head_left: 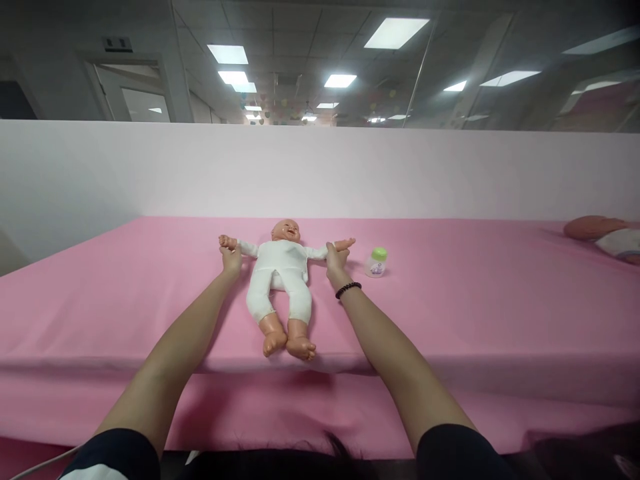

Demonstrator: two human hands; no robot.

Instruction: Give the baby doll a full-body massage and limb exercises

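A baby doll [281,261] with a white cloth body lies on its back on the pink-covered table [475,300], feet toward me and arms spread wide. My left hand [231,259] is closed around the doll's arm on the left, near its wrist. On the other side my right hand [337,261], with a dark beaded bracelet [349,290] at the wrist, grips the doll's other arm by the forearm. Just right of that hand stands a small jar [377,263] with a green lid, touched by neither hand.
A second doll [607,237] lies partly in view at the far right of the table. Behind the table rises a low white partition [320,170] with glass above it. The pink cloth hangs over the front edge.
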